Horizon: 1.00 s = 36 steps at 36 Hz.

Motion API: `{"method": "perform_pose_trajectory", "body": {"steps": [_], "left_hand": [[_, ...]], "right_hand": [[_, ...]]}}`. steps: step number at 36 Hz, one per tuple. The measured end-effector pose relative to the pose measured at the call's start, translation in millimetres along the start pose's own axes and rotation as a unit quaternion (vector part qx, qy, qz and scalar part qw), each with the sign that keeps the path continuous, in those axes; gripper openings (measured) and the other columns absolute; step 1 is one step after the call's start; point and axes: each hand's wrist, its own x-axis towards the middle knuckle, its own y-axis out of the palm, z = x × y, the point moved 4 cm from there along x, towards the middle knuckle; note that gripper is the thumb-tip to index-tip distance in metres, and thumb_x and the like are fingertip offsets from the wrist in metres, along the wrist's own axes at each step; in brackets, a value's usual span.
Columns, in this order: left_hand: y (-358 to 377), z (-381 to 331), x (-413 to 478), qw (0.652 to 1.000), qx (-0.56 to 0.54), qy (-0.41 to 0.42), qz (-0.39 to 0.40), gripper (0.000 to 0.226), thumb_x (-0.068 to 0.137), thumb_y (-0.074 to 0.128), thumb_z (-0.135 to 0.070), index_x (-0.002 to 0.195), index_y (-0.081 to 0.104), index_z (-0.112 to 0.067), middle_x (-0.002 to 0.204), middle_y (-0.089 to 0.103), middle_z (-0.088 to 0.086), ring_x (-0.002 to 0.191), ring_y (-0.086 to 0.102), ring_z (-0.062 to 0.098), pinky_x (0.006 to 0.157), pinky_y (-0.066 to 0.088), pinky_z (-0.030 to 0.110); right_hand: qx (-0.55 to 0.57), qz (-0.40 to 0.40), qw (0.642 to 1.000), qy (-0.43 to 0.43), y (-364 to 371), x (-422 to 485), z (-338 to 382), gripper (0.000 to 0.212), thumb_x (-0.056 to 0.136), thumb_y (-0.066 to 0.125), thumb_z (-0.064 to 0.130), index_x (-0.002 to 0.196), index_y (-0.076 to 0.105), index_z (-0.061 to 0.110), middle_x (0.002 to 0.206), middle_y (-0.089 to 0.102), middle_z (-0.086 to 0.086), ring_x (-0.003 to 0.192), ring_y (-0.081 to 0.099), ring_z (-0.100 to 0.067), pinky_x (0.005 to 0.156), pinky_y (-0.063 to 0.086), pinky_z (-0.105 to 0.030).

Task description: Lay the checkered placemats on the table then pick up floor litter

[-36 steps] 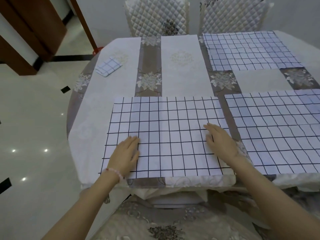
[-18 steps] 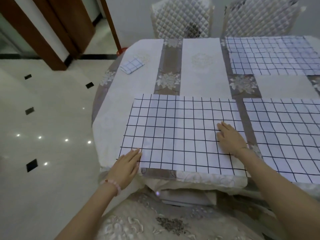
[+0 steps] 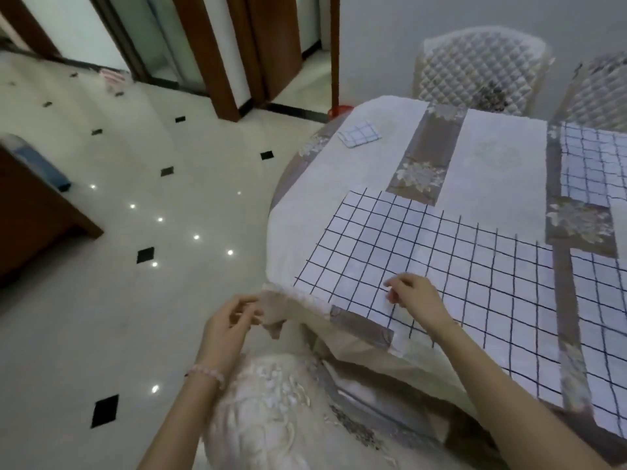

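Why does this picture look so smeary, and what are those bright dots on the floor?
Head view: motion blur softens everything, most of all the quilted chairs; the dots are ceiling lights mirrored in the glossy floor; the wide lens bows the table edge and the near placemat grid.

Placemats [image 3: 451,266] on table [image 3: 492,157]

Dim, flat indoor light; small ceiling-light glints on glossy floor [image 3: 142,215]; motion blur throughout; wide-angle bending at edges.
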Motion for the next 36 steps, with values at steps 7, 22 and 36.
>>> {"method": "perform_pose_trajectory", "body": {"steps": [7, 22, 36], "left_hand": [[-76, 49, -68, 0.988, -0.041, -0.094, -0.112, 0.016, 0.093, 0.051, -0.006, 0.093, 0.064, -0.016, 0.084, 0.069, 0.005, 0.077, 0.065, 0.017, 0.064, 0.051, 0.013], [-139, 305, -340, 0.84, -0.138, -0.508, -0.13, 0.011, 0.087, 0.054, 0.0, 0.079, 0.062, -0.001, 0.066, 0.065, 0.014, 0.062, 0.06, 0.025, 0.062, 0.046, 0.029], [-231, 340, -301, 0.819, -0.114, -0.556, -0.087, 0.014, 0.094, 0.05, -0.01, 0.085, 0.058, -0.005, 0.078, 0.063, 0.014, 0.065, 0.056, 0.023, 0.06, 0.041, 0.025]], "right_hand": [[0.02, 0.18, 0.983, -0.039, 130, -23, 78, 0.021, 0.092, 0.05, 0.015, 0.086, 0.069, 0.009, 0.07, 0.064, -0.002, 0.065, 0.059, -0.014, 0.063, 0.046, -0.022], [-0.233, 0.422, 0.864, -0.143, 406, -144, 121, 0.016, 0.092, 0.049, 0.02, 0.091, 0.064, 0.016, 0.075, 0.065, 0.003, 0.068, 0.061, -0.011, 0.062, 0.047, -0.021], [-0.26, 0.338, 0.897, 0.113, 395, -156, -38, 0.023, 0.093, 0.046, -0.002, 0.073, 0.057, 0.002, 0.058, 0.054, -0.008, 0.051, 0.048, -0.015, 0.047, 0.038, -0.02]]}}
